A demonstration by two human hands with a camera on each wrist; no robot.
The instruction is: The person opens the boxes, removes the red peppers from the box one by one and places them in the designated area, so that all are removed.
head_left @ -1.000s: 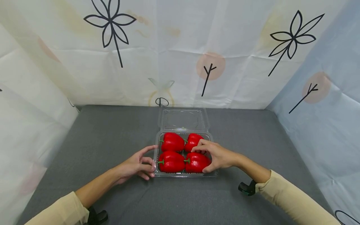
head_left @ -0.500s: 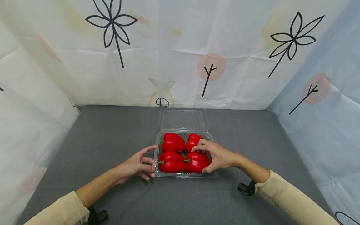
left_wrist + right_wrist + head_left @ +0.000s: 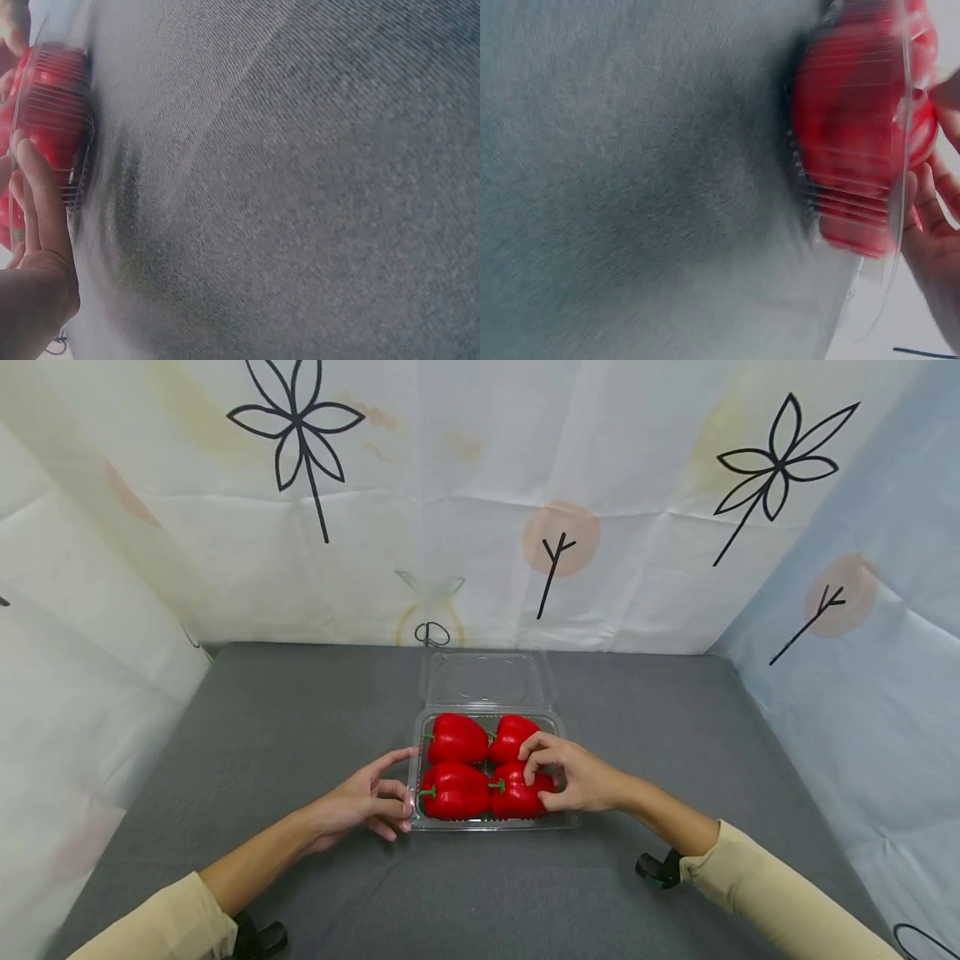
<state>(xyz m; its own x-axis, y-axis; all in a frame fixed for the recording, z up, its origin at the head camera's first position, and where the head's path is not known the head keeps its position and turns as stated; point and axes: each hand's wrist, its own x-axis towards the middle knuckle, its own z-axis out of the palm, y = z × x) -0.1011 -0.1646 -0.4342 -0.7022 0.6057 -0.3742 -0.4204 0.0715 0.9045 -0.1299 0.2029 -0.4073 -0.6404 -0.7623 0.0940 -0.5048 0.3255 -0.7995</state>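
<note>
A clear plastic clamshell container holds several red bell peppers with green stems, in two rows. At its left rim is my left hand, fingertips touching the edge; in the left wrist view its fingers extend along the container's side. My right hand curls over the front right bell pepper, thumb at its right side and fingertips on top. The back right bell pepper is partly covered by those fingers. Seen from the right wrist, red peppers show blurred through the ridged wall.
The hinged clear lid lies folded back behind the container, near the back curtain. Grey cloth covers the table. Printed white fabric hangs around the back and both sides.
My right hand's fingers have shifted forward onto the front right bell pepper, and its thumb has come further over it. That pepper has moved slightly left. The left hand looks unchanged.
</note>
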